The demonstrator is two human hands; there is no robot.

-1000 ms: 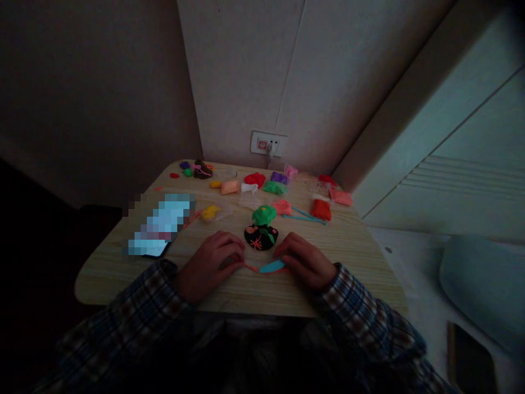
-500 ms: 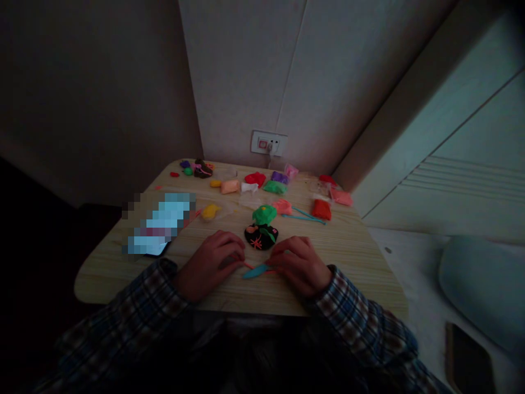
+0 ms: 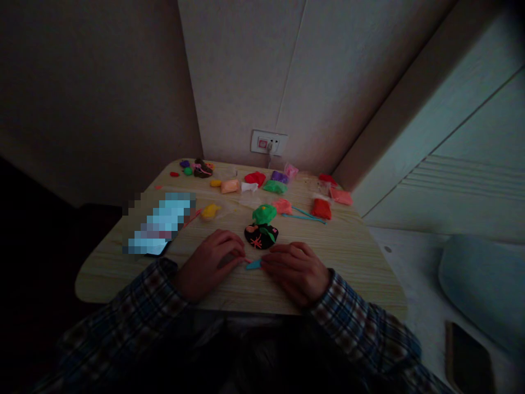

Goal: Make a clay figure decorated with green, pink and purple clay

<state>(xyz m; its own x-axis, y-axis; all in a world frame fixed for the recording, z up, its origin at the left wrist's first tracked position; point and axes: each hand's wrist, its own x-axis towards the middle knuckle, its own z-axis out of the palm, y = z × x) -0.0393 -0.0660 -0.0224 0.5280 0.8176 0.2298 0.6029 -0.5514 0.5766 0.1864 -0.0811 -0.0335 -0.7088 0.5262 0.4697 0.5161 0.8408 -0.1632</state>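
Observation:
My right hand is closed round a blue plastic clay knife, whose flat blade points left, low over the table. The fingertips of my left hand pinch one end of a thin coral-pink clay strand. The blade lies against or just beside this strand; which of the two I cannot tell, and my right fingers hide the rest. Just behind both hands sits a black clay piece with pink, orange and green bits on it. A green clay lump with a yellow dot adjoins its far edge.
A lit phone, partly blurred out, lies left on the wooden table. Bagged clay stands behind, including a red pack and a yellow lump. Blue clay tools lie to the right. A wall socket is beyond.
My right hand has shifted slightly left with the clay knife. The blade has moved up and turned, and less of it shows. My left hand stays almost still.

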